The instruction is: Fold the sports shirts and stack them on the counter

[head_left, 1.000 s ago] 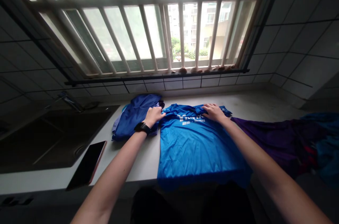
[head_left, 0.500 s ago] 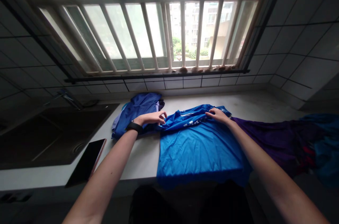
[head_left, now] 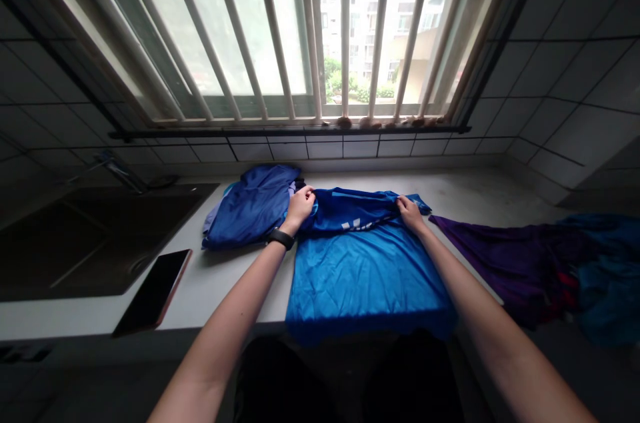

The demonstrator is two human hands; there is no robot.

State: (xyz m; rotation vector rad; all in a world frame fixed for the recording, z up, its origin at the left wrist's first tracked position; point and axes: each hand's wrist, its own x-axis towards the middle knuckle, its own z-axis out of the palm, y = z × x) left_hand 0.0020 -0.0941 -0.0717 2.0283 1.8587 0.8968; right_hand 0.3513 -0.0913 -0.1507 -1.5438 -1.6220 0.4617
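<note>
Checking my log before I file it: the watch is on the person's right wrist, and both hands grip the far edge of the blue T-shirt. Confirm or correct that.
Wrong wrist: the head view shows the black watch on the left wrist. The rest stands: the left hand and the right hand both grip the far edge of the blue T-shirt.

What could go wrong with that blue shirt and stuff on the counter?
The bright blue T-shirt hangs over the front edge of the counter, so it might slide off. The left hand is right beside the bunched dark blue clothes and could drag them out of place. The dark phone lies near the edge by the sink, so a bump might knock it down.
</note>
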